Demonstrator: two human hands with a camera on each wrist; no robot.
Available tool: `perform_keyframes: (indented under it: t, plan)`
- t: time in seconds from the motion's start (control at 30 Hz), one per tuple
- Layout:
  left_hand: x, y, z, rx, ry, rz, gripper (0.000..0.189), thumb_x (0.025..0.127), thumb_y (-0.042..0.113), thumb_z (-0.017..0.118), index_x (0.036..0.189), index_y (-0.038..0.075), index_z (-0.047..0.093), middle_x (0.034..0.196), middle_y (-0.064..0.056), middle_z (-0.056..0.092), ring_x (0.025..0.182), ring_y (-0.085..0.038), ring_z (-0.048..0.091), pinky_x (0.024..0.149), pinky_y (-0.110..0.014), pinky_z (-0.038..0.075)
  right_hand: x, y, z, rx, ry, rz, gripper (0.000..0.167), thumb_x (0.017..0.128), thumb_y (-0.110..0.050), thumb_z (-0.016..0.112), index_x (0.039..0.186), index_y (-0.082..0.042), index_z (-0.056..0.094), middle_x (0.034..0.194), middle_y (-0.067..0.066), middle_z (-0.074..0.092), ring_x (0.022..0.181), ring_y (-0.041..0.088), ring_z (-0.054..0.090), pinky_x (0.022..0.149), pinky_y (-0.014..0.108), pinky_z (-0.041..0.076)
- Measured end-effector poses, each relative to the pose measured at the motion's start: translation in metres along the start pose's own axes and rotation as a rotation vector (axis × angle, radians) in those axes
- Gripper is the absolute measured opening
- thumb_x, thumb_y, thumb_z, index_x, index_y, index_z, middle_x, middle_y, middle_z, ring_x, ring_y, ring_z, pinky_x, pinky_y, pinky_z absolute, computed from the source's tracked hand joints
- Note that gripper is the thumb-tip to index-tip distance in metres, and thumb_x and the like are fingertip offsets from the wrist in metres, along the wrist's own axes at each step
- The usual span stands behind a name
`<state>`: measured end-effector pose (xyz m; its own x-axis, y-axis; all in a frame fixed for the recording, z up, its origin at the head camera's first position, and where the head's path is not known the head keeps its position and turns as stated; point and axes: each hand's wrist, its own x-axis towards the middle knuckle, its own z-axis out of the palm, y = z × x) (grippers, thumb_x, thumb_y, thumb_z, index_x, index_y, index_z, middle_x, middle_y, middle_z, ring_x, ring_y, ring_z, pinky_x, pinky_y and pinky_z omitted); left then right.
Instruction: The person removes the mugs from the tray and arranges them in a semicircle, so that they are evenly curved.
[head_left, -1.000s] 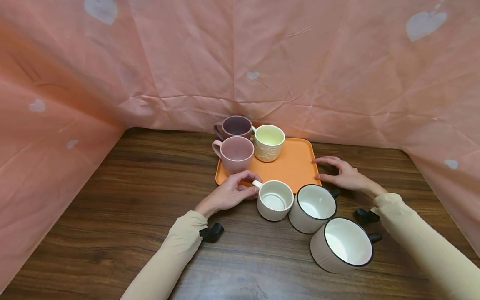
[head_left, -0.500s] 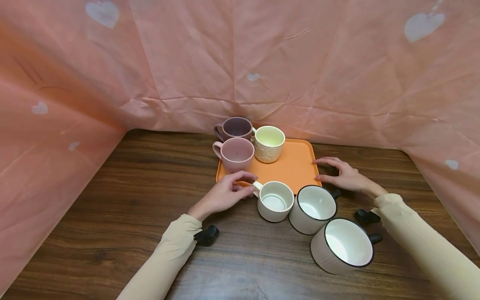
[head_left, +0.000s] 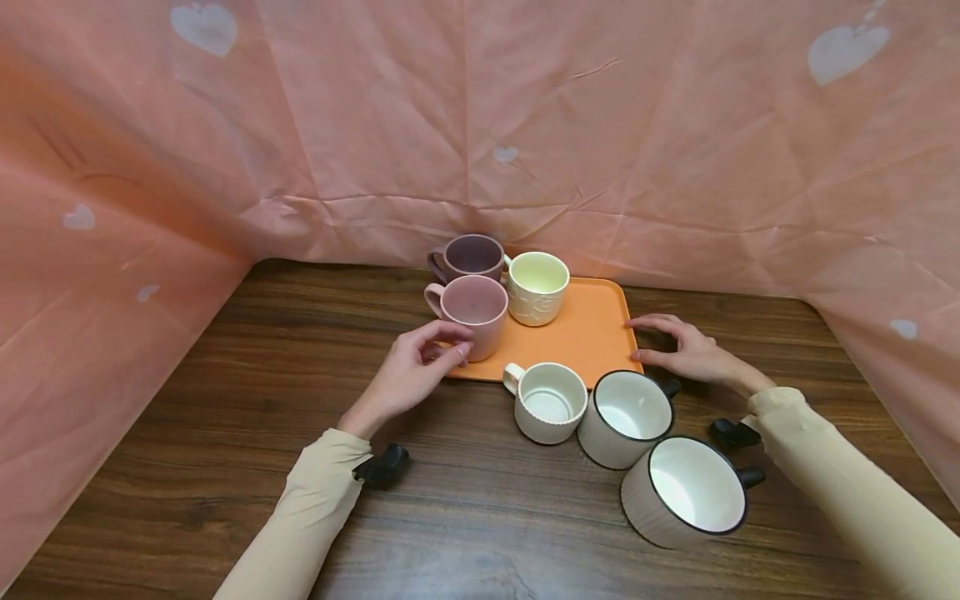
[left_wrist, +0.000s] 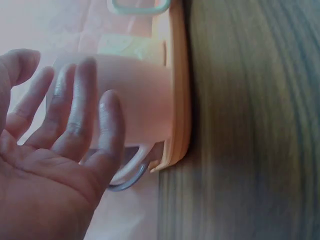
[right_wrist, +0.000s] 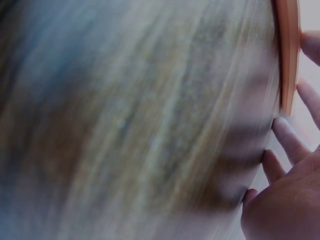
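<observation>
My left hand (head_left: 408, 367) is in front of the pink mug (head_left: 483, 321) at the left front of the orange tray (head_left: 592, 333). In the left wrist view its fingers (left_wrist: 80, 105) are loosely bent with nothing in them, and the pink mug (left_wrist: 135, 100) stands behind them. Whether they touch it I cannot tell. At the tray's right edge, my right hand (head_left: 693, 354) touches the rim with thumb and fingertips. Its fingers (right_wrist: 290, 140) are spread in the right wrist view. A small white cup (head_left: 551, 421) stands before the tray, its handle towards the left.
A dark purple mug (head_left: 474, 254) and a cream cup with raised pattern (head_left: 536, 300) stand at the back of the tray. Two ribbed white mugs with black rims, one (head_left: 611, 437) behind the other (head_left: 660, 512), are on the wooden table (head_left: 210, 433). A pink cloth (head_left: 375, 125) hangs behind.
My left hand has let go of the small white cup's handle and moved left, away from it, towards the pink mug. The right hand stays at the tray's edge.
</observation>
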<state>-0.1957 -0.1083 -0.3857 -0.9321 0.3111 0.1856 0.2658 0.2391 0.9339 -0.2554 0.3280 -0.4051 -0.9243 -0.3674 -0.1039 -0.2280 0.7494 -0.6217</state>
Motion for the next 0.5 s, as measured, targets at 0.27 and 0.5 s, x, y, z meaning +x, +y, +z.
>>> perform_keyframes:
  t: [0.27, 0.5]
  plan:
    - [0.002, 0.002, -0.016, -0.066, 0.184, 0.079, 0.025, 0.098, 0.010, 0.068, 0.121, 0.002, 0.067, 0.111, -0.022, 0.070, 0.090, -0.029, 0.071, 0.078, -0.028, 0.060, 0.000, 0.001, 0.000, -0.009, 0.000, -0.006, 0.058, 0.096, -0.036, 0.071, 0.147, -0.018, 0.052, 0.159, 0.022, 0.036, 0.145, 0.051, 0.030, 0.101, 0.089, 0.014]
    - [0.011, -0.004, -0.027, -0.054, 0.300, 0.105, 0.025, 0.097, 0.008, 0.069, 0.121, 0.000, 0.068, 0.115, -0.020, 0.070, 0.093, -0.005, 0.068, 0.083, -0.017, 0.055, 0.001, 0.001, 0.000, -0.014, -0.002, -0.007, 0.058, 0.096, -0.037, 0.070, 0.148, -0.018, 0.052, 0.159, 0.023, 0.035, 0.145, 0.053, 0.030, 0.099, 0.090, 0.010]
